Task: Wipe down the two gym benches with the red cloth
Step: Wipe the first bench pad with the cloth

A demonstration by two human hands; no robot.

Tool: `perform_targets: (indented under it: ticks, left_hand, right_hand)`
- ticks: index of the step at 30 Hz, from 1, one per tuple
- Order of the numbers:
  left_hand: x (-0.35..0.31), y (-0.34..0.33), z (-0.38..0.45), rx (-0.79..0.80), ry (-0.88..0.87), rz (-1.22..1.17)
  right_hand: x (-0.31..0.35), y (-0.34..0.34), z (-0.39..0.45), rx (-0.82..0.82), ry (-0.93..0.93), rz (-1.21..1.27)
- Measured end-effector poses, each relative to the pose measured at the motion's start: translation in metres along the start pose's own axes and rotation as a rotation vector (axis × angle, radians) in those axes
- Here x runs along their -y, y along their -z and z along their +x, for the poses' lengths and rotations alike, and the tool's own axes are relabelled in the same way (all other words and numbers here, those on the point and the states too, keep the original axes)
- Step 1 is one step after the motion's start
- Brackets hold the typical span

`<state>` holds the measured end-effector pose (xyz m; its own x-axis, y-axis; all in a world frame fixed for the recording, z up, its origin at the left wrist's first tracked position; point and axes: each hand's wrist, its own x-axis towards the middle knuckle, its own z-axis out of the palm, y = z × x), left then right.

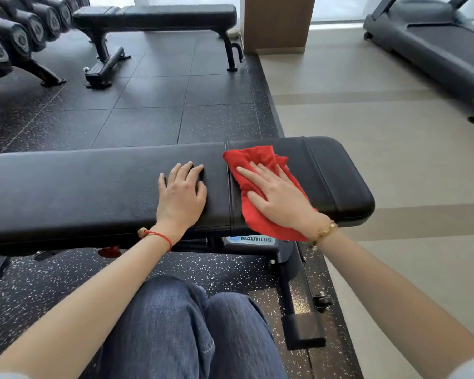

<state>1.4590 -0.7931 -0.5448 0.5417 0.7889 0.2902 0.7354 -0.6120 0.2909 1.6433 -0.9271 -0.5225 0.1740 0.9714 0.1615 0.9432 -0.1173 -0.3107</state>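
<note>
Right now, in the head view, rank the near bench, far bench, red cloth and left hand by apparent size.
1. near bench
2. far bench, shrunk by distance
3. red cloth
4. left hand, close to the cloth; unsure

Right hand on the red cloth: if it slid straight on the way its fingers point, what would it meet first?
The right hand points up-left across the red cloth; past the cloth's edge comes the seam, then bare pad of the near bench.

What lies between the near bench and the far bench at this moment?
Only bare floor: dark rubber tiles span the gap between the near bench and the far bench, as the head view shows.
</note>
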Motion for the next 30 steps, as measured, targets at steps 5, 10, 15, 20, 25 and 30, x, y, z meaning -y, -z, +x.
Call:
perform_targets:
  ticks: [5,10,15,20,25,30]
  left_hand:
    - [-0.001,0.000,0.001,-0.005,0.006,-0.003]
    - [-0.004,0.000,0.001,-0.020,0.013,0.007]
    - [-0.001,-0.001,0.001,-0.029,0.010,-0.002]
    - [0.003,-0.002,0.000,-0.037,-0.007,-0.020]
    - [-0.002,-0.004,0.001,-0.033,0.005,0.018]
    - [-0.002,-0.004,0.002,-0.061,0.011,0.006]
  right_hand:
    - [-0.042,0.013,0.031,0.020,-0.258,-0.038]
    - [-0.002,-0.006,0.067,0.050,-0.252,-0.043]
    - [0.038,-0.020,0.029,0.008,-0.058,-0.057]
    - [-0.009,0.000,0.001,-0.042,-0.122,-0.061]
    - [-0.041,0.013,0.053,0.010,-0.382,-0.062]
    - [0.000,-0.002,0.069,0.039,-0.204,-0.016]
